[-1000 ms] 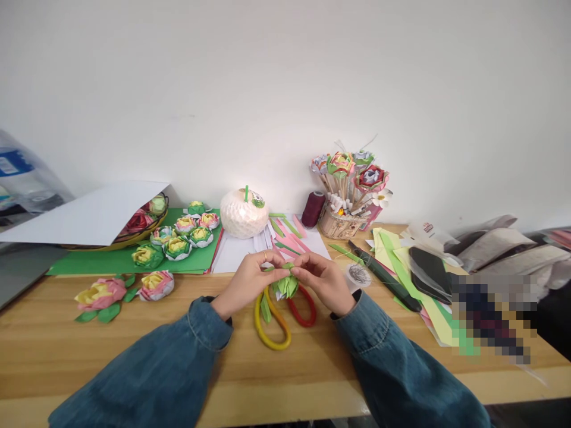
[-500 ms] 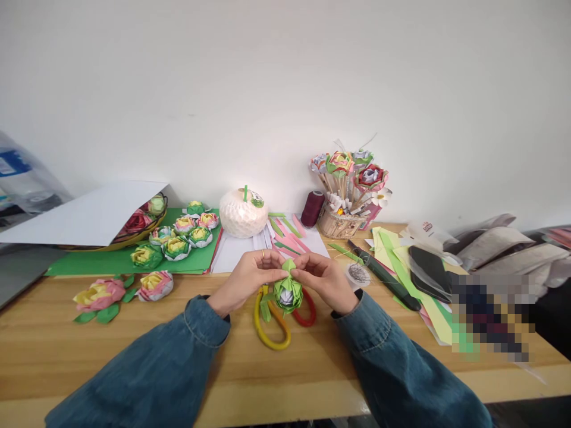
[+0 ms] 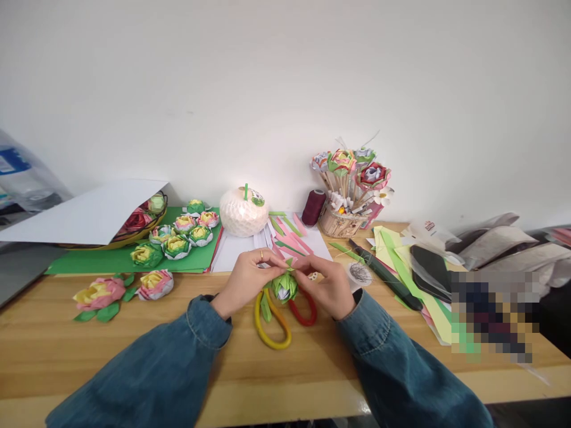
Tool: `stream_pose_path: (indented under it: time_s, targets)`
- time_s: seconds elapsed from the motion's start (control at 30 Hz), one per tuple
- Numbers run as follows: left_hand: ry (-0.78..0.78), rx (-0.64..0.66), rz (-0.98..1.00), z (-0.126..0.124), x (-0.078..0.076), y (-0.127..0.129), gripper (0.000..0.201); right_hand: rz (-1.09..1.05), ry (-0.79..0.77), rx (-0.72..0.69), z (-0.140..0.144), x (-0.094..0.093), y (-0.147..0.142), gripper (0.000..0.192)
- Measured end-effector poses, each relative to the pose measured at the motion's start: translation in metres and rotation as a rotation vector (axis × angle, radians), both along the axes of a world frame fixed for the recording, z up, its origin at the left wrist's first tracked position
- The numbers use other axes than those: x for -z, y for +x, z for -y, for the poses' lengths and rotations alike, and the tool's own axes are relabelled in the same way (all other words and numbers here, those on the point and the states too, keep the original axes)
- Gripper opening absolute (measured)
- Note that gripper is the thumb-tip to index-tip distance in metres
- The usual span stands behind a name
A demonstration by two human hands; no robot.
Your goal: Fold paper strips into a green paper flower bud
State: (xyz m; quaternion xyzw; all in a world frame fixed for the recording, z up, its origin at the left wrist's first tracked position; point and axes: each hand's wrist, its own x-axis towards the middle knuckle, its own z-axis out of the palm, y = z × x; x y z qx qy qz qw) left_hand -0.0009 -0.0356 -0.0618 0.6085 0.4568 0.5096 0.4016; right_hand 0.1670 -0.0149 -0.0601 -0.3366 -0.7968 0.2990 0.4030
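Note:
Between my two hands is a small green paper flower [image 3: 284,288] with a pale centre. My left hand [image 3: 250,276] pinches its upper petal edge from the left, thumb and forefinger together. From the right, the fingertips of my right hand [image 3: 326,283] close on the same upper edge. Below the flower, scissors lie on the table, with a yellow handle loop [image 3: 273,339] and a red handle loop [image 3: 305,315]. A light green paper strip [image 3: 266,307] rests by the yellow loop. The scissor blades are hidden under the flower and hands.
Several finished paper flowers [image 3: 177,246] sit on green paper at left. A white ornament [image 3: 244,213], a maroon thread spool [image 3: 314,208] and a basket of flowers [image 3: 342,223] stand by the wall. Right lie a dish of pins [image 3: 359,273], a dark green tool [image 3: 388,276] and a phone [image 3: 429,270].
The flower's face has tipped and moved slightly up, and its top petal is now mostly covered by my fingers. My right hand's fingers have shifted and bent more.

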Motion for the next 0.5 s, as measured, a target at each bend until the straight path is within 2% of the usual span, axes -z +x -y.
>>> stream_pose_path:
  time_s: [0.1, 0.2, 0.37, 0.5]
  targets:
    - [0.014, -0.007, 0.019, -0.0008, -0.0004, -0.0002, 0.006, -0.010, -0.232, -0.074, -0.0059, 0.0011, 0.0004, 0.011]
    - [-0.057, -0.011, 0.025, -0.0021, -0.0016, 0.0003, 0.006, -0.019, -0.366, -0.150, -0.0104, 0.0037, 0.0013, 0.015]
    - [-0.180, -0.010, 0.084, -0.0034, -0.0024, 0.0007, 0.009, -0.076, -0.477, -0.200, -0.0118, 0.0062, 0.0029, 0.020]
    - [-0.304, 0.064, 0.149, -0.0026, -0.0045, -0.0015, 0.012, -0.112, -0.481, -0.203, -0.0116, 0.0063, 0.0026, 0.020]
